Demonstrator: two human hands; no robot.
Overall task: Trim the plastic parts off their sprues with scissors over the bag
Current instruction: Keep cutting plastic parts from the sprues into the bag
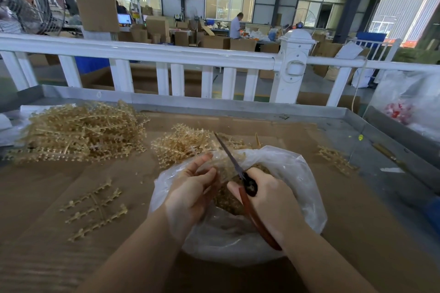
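Observation:
A clear plastic bag [292, 173] lies open in front of me, holding loose tan plastic parts [226, 197]. Over its mouth my right hand [266, 197] grips red-handled scissors [247, 188], blades closed and pointing up and away. My left hand [192, 188] sits at the bag's left rim with fingers loosely bent toward the scissors; whether it pinches a piece I cannot tell. One tan sprue [95, 207] lies flat on the cardboard to the left. A small pile of sprues [183, 143] lies just behind the bag, and a big pile [81, 131] sits at the far left.
Brown cardboard [357, 209] covers a metal-rimmed table [352, 114]. A few sprues [335, 159] lie at the right. A white railing [166, 54] runs behind the table, and another plastic bag [409, 100] hangs at the far right. A person works far in the background.

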